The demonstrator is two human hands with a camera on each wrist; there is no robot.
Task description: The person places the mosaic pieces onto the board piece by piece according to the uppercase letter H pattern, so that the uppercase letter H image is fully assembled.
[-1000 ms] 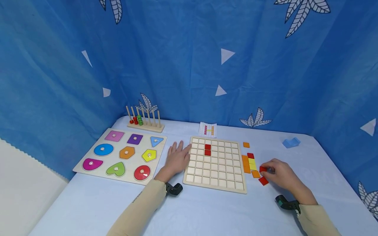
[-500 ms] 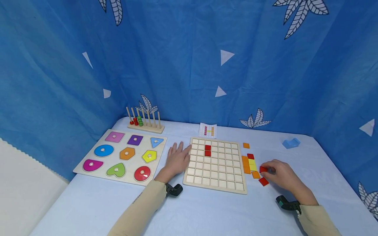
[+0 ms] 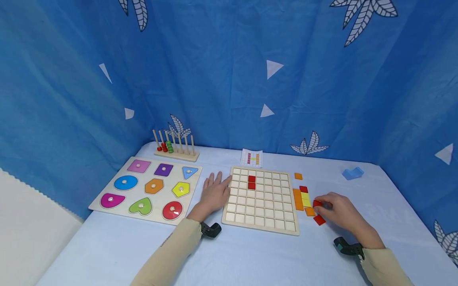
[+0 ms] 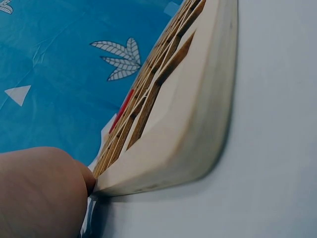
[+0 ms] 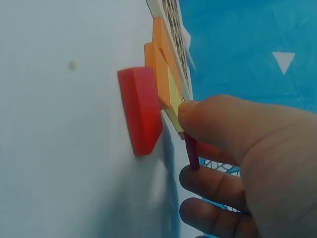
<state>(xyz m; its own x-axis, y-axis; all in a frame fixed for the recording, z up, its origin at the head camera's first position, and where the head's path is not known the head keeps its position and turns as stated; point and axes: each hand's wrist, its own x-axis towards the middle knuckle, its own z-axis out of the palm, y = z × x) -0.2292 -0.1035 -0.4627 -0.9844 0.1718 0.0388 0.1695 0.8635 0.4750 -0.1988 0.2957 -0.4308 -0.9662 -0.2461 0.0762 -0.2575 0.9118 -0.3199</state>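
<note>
My right hand (image 3: 340, 210) pinches a red square tile (image 3: 317, 203) between thumb and fingertip; in the right wrist view that tile (image 5: 192, 151) is seen edge-on. Beside the hand lies another red tile (image 3: 319, 220). Farther left are orange tiles (image 3: 298, 200), yellow tiles (image 3: 305, 196), a red tile (image 3: 303, 189) and a lone orange tile (image 3: 309, 211). The wooden grid board (image 3: 257, 225) has two red tiles (image 3: 252, 179) seated in one column near its top. With fingers extended, my left hand (image 3: 214, 196) rests at the board's left edge.
A pattern card (image 3: 252, 157) lies behind the board, and a single orange tile (image 3: 298, 176) to its right. A shape puzzle (image 3: 143, 186) lies at left, with a bead peg stand (image 3: 177, 154) behind it. A blue object (image 3: 353, 173) sits at back right.
The pinched red tile and my right fingertips have shifted slightly left and up. My left hand and the board have stayed put.
</note>
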